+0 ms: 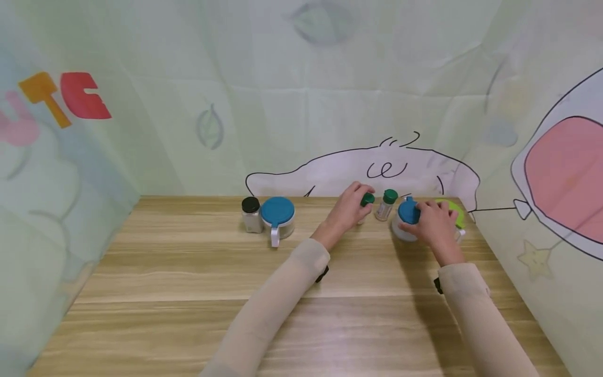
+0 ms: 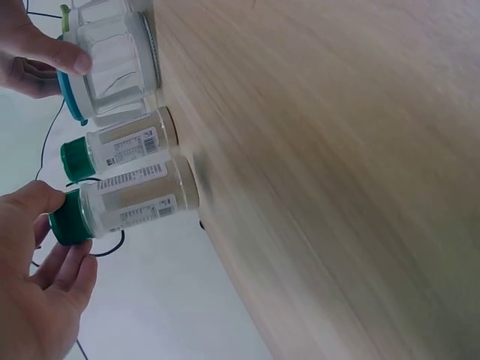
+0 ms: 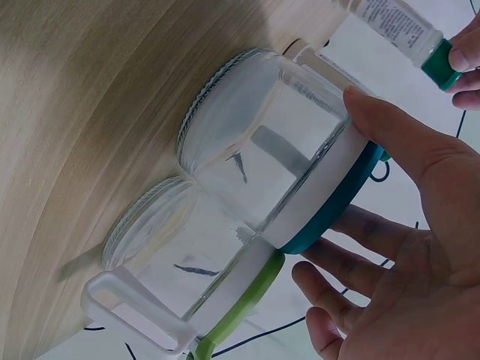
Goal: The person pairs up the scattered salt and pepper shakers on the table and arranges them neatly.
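My left hand (image 1: 346, 210) pinches the green cap of a clear spice shaker (image 2: 135, 199) between thumb and fingers. The shaker holds pale brown contents and carries white labels. Close beside it stands a second green-capped spice shaker (image 1: 383, 208). My right hand (image 1: 435, 225) grips a clear glass jar with a blue lid (image 3: 262, 150), thumb on the white collar and fingers around the lid's other side. Right beside that jar is a similar one with a green lid and white handle (image 3: 180, 262), partly hidden behind my right hand in the head view.
Further left along the back of the wooden table (image 1: 188, 272) stand a black-capped bottle (image 1: 253, 220) and another blue-lidded jar (image 1: 278, 212) with its handle toward me. A printed cloth (image 1: 179, 131) rises behind the table and along both sides.
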